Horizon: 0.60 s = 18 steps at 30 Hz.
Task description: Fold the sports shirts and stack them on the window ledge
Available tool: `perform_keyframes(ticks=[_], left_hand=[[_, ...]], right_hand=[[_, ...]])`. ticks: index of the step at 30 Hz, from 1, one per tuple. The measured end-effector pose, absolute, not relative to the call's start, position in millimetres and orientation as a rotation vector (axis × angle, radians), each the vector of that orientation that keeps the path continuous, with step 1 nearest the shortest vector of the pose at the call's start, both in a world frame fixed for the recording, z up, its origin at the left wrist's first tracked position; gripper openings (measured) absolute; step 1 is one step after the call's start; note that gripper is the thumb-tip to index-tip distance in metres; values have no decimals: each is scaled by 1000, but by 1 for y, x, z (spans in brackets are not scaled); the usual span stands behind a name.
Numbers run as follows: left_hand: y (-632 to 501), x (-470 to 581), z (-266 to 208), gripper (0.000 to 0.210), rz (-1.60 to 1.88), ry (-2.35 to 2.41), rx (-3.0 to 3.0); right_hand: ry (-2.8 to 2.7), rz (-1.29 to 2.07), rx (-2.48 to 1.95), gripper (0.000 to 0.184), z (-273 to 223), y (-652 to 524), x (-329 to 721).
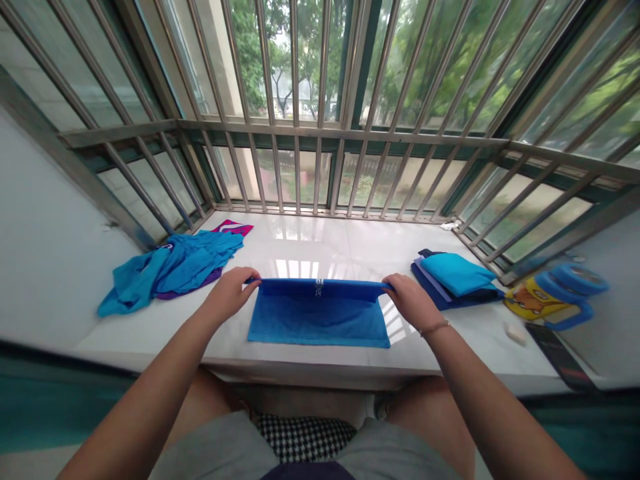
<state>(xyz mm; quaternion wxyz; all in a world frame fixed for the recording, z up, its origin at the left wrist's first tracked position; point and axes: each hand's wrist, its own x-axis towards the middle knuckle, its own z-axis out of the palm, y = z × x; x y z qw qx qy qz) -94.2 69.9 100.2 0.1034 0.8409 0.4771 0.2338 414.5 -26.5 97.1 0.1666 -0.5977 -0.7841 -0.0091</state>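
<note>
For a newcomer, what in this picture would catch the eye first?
Probably the bright blue cloth in the middle, its far edge held by the left hand and right hand. Then the crumpled turquoise garment at left and the yellow-and-blue container at far right.

Ledge [300,233] — blue cloth [319,323], clothes [195,260], mug [547,293], phone [557,353]

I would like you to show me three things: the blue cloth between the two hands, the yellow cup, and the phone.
Blue cloth [319,321], head view: middle of its lower panel.
Yellow cup [537,295], head view: its yellow side.
Phone [561,357], head view: its dark upper face.
</note>
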Motion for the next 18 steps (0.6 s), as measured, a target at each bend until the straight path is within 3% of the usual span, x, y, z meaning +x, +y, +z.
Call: perform_keyframes(ticks=[6, 9, 18], left_hand=[[-52, -110, 31, 19, 506, 1285, 2522], [-87, -114, 4, 25, 497, 1327, 2465], [-44, -110, -4, 37, 974, 1515, 2310]], right_hand=[[-2299, 8, -1681, 23, 28, -133, 398], [-2270, 2, -1657, 24, -1, -164, 392], [-2068, -34, -1836, 33, 2, -153, 380]])
